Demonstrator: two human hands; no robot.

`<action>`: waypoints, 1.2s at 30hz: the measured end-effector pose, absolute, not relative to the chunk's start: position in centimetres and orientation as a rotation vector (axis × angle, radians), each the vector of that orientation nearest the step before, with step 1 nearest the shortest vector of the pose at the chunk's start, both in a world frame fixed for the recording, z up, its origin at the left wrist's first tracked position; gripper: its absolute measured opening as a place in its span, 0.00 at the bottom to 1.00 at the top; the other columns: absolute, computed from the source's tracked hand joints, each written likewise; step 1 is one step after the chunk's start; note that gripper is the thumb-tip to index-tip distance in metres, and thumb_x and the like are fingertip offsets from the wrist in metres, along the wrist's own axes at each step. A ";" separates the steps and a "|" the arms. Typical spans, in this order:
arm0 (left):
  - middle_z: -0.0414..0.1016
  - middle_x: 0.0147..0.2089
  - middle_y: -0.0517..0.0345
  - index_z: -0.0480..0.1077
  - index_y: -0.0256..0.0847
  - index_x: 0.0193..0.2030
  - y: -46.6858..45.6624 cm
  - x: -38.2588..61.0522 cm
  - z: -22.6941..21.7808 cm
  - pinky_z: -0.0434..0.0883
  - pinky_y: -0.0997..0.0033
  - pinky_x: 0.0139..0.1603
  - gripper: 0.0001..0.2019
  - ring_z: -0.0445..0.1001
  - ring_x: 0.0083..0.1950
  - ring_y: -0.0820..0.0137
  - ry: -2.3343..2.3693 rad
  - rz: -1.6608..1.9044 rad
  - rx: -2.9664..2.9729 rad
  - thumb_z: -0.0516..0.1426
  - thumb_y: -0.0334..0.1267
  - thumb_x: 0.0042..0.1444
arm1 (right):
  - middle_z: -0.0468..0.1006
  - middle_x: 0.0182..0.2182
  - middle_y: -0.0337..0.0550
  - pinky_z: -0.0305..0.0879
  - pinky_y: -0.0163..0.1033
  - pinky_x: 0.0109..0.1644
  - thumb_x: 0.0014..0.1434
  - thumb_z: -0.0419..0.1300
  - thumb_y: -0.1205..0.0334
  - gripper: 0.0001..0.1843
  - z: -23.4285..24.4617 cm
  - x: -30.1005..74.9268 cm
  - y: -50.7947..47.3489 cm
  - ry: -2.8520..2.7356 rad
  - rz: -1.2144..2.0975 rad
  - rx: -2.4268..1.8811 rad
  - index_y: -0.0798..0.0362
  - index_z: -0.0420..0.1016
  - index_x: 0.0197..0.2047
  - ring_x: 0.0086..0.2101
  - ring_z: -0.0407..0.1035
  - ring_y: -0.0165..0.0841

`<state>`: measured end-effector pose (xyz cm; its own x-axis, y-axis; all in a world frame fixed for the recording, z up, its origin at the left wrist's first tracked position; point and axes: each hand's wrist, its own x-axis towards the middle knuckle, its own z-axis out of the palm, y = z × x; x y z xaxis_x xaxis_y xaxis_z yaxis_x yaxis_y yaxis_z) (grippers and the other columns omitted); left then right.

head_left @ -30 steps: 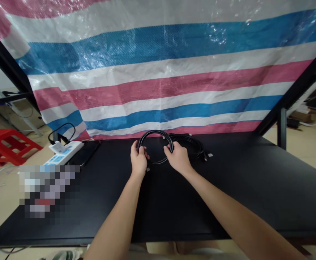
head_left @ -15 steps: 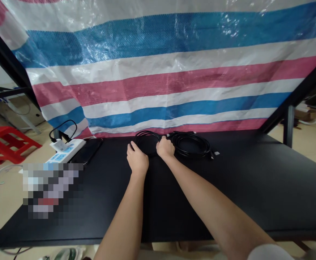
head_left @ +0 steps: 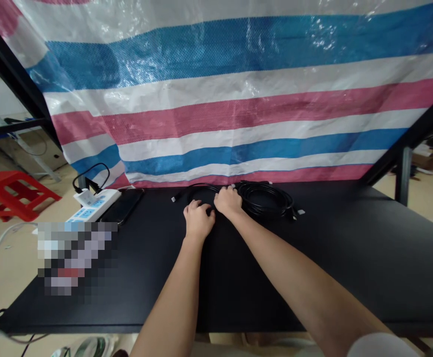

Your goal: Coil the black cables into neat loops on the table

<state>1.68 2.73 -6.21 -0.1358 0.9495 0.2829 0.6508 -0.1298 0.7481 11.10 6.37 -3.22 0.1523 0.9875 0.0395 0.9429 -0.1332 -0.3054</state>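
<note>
A small coiled black cable [head_left: 198,191] lies flat at the back of the black table [head_left: 350,258], partly under both hands. My left hand [head_left: 198,219] rests on its near side with the fingers curled down onto it. My right hand [head_left: 229,201] presses on the coil's right side, fingers bent. One plug end [head_left: 173,199] sticks out to the left. Just right of my right hand lies a bigger bundle of coiled black cables [head_left: 267,199], with a plug [head_left: 300,212] at its right.
A striped blue, pink and white tarp [head_left: 239,99] hangs behind the table. At the table's back left lie a white power strip [head_left: 90,207] and a dark phone [head_left: 122,209]. A red stool [head_left: 14,193] stands on the floor at left. A black table leg [head_left: 402,173] rises at right.
The small coil, held up between both hands a second ago, has been lowered flat onto the table near the tarp. Both hands moved forward and now press on it.
</note>
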 end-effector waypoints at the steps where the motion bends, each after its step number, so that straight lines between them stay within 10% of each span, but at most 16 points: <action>1: 0.74 0.49 0.44 0.76 0.44 0.26 2.7 1.7 -6.1 0.50 0.44 0.63 0.08 0.63 0.61 0.48 1.816 1.132 1.801 0.61 0.27 0.40 | 0.68 0.54 0.67 0.65 0.41 0.48 0.62 0.49 0.63 0.23 -3.1 11.1 6.0 -1.906 0.204 -2.141 0.67 0.68 0.55 0.54 0.64 0.45; 6: 0.71 0.56 0.43 0.78 0.46 0.36 2.2 2.0 -6.0 0.50 0.41 0.63 0.12 0.57 0.66 0.46 1.808 0.963 1.967 0.61 0.30 0.42 | 0.73 0.50 0.60 0.63 0.41 0.51 0.61 0.48 0.64 0.19 -1.7 12.0 3.4 -2.090 0.074 -1.951 0.62 0.72 0.50 0.52 0.64 0.42; 16: 0.73 0.53 0.46 0.78 0.47 0.25 1.9 2.5 -5.7 0.46 0.37 0.63 0.01 0.56 0.66 0.45 1.807 1.012 1.924 0.65 0.38 0.44 | 0.77 0.30 0.51 0.63 0.45 0.46 0.53 0.50 0.66 0.10 -2.6 24.9 2.8 -1.492 -0.257 -1.772 0.52 0.72 0.28 0.37 0.68 0.42; 31: 0.71 0.55 0.47 0.76 0.45 0.34 1.7 2.9 -5.7 0.52 0.41 0.61 0.10 0.60 0.65 0.53 2.059 0.872 1.995 0.55 0.29 0.49 | 0.74 0.21 0.49 0.64 0.46 0.37 0.46 0.59 0.49 0.15 -3.7 29.7 1.6 -1.008 0.304 -2.143 0.49 0.70 0.16 0.32 0.71 0.46; 36: 0.72 0.53 0.48 0.75 0.45 0.36 1.5 3.2 -5.7 0.56 0.44 0.59 0.10 0.62 0.63 0.53 1.982 1.092 2.009 0.56 0.32 0.48 | 0.74 0.20 0.46 0.63 0.45 0.35 0.42 0.61 0.57 0.08 -3.7 29.7 1.7 -1.016 0.347 -2.130 0.48 0.72 0.16 0.31 0.71 0.44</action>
